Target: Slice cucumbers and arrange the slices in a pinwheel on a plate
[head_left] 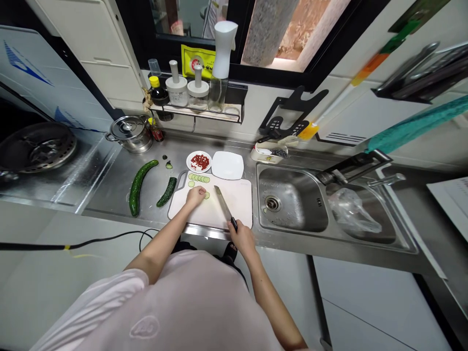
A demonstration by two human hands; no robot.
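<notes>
My right hand (242,238) grips the black handle of a kitchen knife (224,204), its blade pointing away from me over the white cutting board (237,195). My left hand (196,196) is over the left half of the board, fingers pinched together at the edge of a round cucumber slice (207,195). Just beyond it, an overlapping row of cucumber slices (199,178) lies along the board's far edge, with a single slice (191,184) below the row. Left of the board rest a cut piece of cucumber (166,192) and a long curved whole cucumber (140,187).
Behind the board stand a plate of chopped red pieces (199,168) and a white square dish (227,165). Cucumber scraps (168,165) lie on the steel counter. A lidded pot (131,134) is at back left; a double sink (292,197) is at right. A seasoning rack (197,108) hangs above.
</notes>
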